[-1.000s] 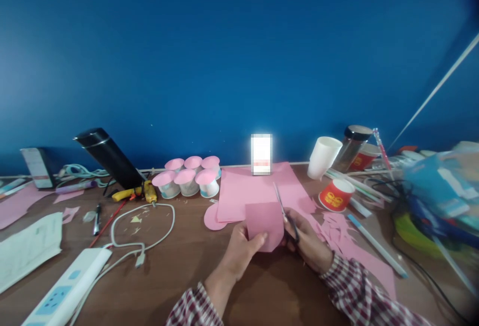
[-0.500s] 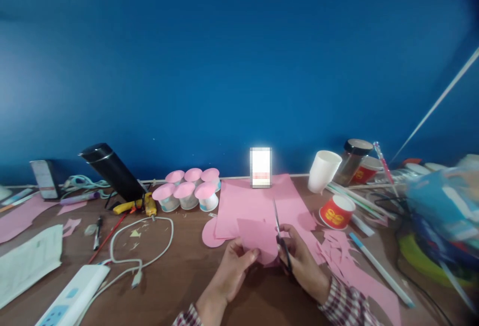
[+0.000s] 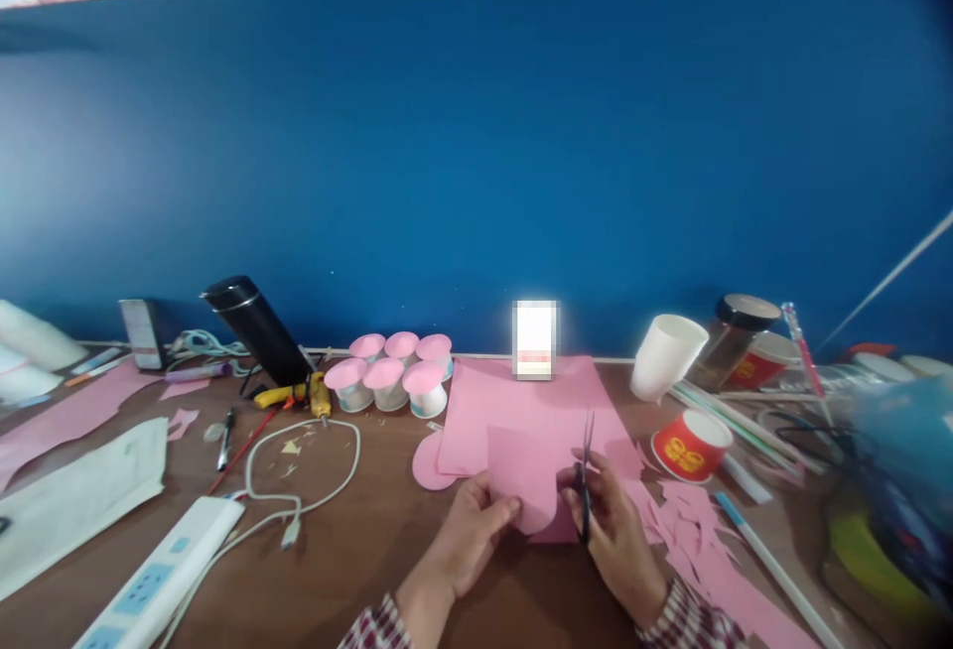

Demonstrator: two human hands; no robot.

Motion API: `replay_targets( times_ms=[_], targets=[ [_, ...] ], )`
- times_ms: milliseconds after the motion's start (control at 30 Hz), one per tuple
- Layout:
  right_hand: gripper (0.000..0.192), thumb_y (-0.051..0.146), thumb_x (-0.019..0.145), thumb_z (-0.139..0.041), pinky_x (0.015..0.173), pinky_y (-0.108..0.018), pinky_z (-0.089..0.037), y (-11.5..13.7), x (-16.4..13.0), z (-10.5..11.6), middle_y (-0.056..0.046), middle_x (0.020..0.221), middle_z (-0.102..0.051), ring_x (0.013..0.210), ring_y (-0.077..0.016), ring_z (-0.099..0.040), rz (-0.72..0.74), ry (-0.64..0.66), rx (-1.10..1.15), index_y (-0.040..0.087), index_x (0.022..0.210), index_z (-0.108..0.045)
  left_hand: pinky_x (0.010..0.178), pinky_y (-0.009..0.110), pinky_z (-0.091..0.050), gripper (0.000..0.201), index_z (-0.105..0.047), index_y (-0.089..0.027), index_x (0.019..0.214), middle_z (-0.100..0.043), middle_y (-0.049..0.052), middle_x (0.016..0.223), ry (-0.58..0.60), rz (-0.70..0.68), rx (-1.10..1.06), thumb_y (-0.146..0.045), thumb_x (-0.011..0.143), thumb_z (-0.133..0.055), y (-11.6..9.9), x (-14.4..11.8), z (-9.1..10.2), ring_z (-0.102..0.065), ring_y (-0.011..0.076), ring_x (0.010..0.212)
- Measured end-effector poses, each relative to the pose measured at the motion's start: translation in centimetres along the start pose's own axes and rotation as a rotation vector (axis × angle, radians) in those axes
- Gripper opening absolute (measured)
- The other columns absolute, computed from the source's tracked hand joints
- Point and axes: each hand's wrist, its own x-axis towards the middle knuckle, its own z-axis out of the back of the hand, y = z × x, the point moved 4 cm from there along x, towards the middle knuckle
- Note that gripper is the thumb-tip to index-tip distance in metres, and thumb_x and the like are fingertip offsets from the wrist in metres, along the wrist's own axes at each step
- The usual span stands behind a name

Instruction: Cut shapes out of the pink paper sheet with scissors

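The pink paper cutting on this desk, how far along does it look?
Done: six small cups already wear pink round tops, and pink offcuts litter the table. In hand: the left hand grips a pink paper piece while the right hand works scissors along it. Left: a red cup and white cup stand uncovered.

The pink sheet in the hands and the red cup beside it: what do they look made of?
Pink sheet: looks like thin matte craft paper; it shows no gloss and the left hand pinches it flat. Red cup: probably printed paper, with a white inside and a rolled rim, though coated plastic cannot be ruled out.
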Motion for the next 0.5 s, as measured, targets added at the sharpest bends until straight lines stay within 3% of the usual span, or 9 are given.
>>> replay_targets(
  times_ms=[167,300,367,500],
  targets=[
    [0.034,0.045,0.082,-0.062,0.051,-0.030,-0.050,-1.5,0.2,0.5,0.000,0.062,-0.061,0.056,-0.0201,-0.061,-0.087,-0.086,0.008,0.025,0.092,-0.038,0.068,0.027,-0.044,0.022,-0.070,-0.013,0.082,-0.069,0.005,0.072,-0.008,0.000,-0.012,-0.024,0.064,-0.078,0.0,-0.1,-0.1,-0.061,0.0152,0.067],
    [0.039,0.047,0.081,-0.062,0.048,-0.028,-0.045,-1.4,0.6,0.6,0.003,0.055,-0.048,0.054,-0.0181,-0.056,-0.057,-0.084,-0.043,0.025,0.066,-0.034,0.073,0.030,-0.045,0.025,-0.070,-0.013,0.086,-0.070,0.006,0.073,-0.002,-0.005,-0.004,-0.025,0.065,-0.077,0.0,0.0,-0.2,-0.062,0.0168,0.070],
    [0.041,0.048,0.081,-0.062,0.050,-0.028,-0.045,-1.2,0.8,0.6,0.004,0.055,-0.044,0.056,-0.0178,-0.055,-0.039,-0.078,-0.039,0.025,0.063,-0.034,0.074,0.031,-0.045,0.026,-0.070,-0.013,0.087,-0.070,0.006,0.075,-0.006,-0.009,0.014,-0.026,0.065,-0.077,0.0,0.0,-0.2,-0.062,0.0177,0.071],
    [0.036,0.050,0.079,-0.064,0.057,-0.029,-0.049,-1.2,1.1,0.6,0.001,0.063,-0.053,0.062,-0.0187,-0.057,-0.035,-0.061,0.029,0.024,0.069,-0.041,0.075,0.032,-0.045,0.029,-0.070,-0.012,0.087,-0.070,0.007,0.076,-0.015,-0.001,0.052,-0.027,0.064,-0.078,0.3,0.1,0.0,-0.062,0.0181,0.072]
  ],
)
